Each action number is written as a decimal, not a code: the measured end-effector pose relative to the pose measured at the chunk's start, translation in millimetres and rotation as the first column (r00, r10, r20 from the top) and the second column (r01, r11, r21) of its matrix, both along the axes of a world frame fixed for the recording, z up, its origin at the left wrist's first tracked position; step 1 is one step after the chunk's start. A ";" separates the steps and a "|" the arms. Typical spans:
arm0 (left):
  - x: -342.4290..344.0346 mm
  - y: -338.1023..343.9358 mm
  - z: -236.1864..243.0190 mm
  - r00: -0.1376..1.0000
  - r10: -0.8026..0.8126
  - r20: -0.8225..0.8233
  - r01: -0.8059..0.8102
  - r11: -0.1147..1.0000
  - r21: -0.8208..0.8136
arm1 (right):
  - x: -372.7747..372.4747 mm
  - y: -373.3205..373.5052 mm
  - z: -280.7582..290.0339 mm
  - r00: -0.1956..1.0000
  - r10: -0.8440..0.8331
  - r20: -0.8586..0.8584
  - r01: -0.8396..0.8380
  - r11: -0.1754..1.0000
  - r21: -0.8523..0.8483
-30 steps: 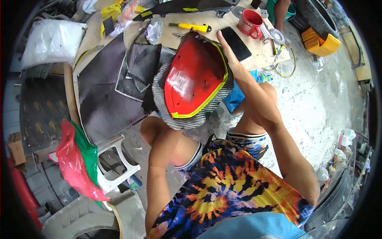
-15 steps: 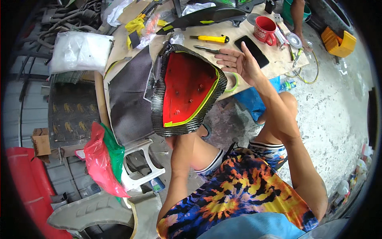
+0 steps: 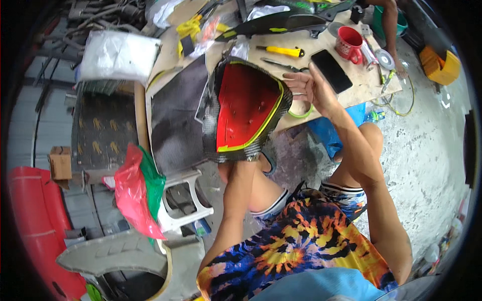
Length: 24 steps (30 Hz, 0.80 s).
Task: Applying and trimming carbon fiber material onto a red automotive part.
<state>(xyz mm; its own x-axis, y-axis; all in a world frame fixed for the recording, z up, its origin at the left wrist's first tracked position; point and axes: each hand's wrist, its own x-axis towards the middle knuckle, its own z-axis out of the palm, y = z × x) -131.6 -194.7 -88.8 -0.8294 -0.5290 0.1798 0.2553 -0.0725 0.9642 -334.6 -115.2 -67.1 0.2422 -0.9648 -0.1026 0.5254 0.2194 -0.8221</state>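
A red curved shell (image 3: 246, 105), edged with yellow-green tape and with black woven carbon-fibre cloth (image 3: 213, 133) wrapped round its outside, is held up at the table's near edge. My left forearm runs beneath it, and my left hand (image 3: 225, 172) supports it from below with its fingers hidden. Flat and spread, the fingers of my right hand (image 3: 311, 91) are beside the shell's right rim, holding nothing. Close by on the table are scissors (image 3: 278, 64), a yellow utility knife (image 3: 283, 51), a black phone (image 3: 331, 71) and a roll of green tape (image 3: 300, 110).
A large sheet of dark woven cloth (image 3: 179, 118) covers the table's left part. A red mug (image 3: 348, 44) stands at the right, near another person's arm (image 3: 390, 32). A white stool (image 3: 186, 213) with red and green bags (image 3: 133, 193) is at my lower left.
The shell has tilted slightly, and my right hand has come up against its right rim. The whole view has shifted, moving the scene rightward in the picture.
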 end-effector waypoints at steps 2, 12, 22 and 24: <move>13.8 7.4 -8.8 0.999 0.037 -0.013 -0.037 0.998 0.042 | 0.8 -2.3 1.5 0.999 -0.020 -0.025 0.019 1.000 -0.020; 92.4 -23.9 42.7 0.973 0.200 -0.117 -0.205 0.978 -0.030 | 12.1 8.1 -0.9 1.000 -0.010 -0.025 0.010 1.000 0.000; 78.5 -46.6 73.3 0.966 0.116 -0.229 -0.123 0.992 -0.013 | -0.8 11.5 3.6 0.998 -0.019 -0.060 0.018 1.000 -0.016; 85.2 -49.3 75.8 0.966 0.116 -0.232 -0.121 0.993 -0.008 | 6.4 6.3 -1.9 0.998 0.006 -0.065 -0.007 1.000 -0.018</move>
<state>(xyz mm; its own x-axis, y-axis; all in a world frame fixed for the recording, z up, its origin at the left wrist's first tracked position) -46.3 -244.0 -13.0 -0.6958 -0.6146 0.3715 0.4762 -0.0075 0.8793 -328.2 -108.9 -68.9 0.2417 -0.9651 -0.1008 0.4696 0.2072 -0.8582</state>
